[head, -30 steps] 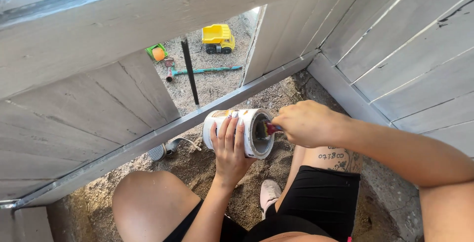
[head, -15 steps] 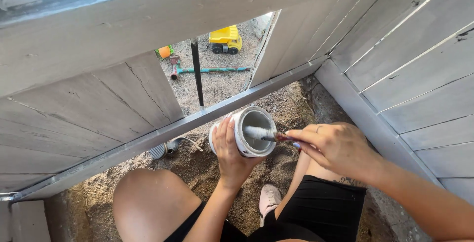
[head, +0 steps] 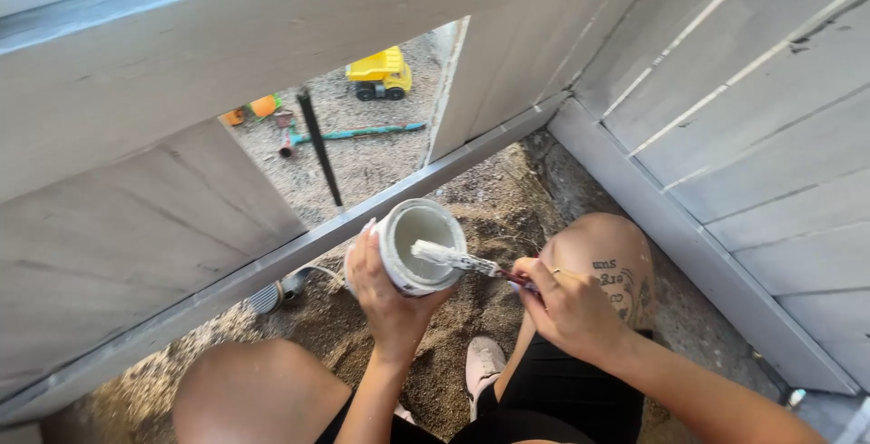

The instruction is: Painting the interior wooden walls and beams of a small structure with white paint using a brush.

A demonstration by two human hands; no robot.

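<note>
The left hand [head: 390, 304] is wrapped closed around a small paint can [head: 419, 246], tilted so that its open mouth faces the right hand [head: 571, 313]. The right hand pinches shut on the handle of a paintbrush [head: 462, 261]. The brush's long axis runs from this grip up and leftward, its white-loaded bristles lying across the can's mouth. The can sits just left of the brush grip, above sandy ground [head: 471, 199] beside a grey-painted wooden wall [head: 743, 136].
</note>
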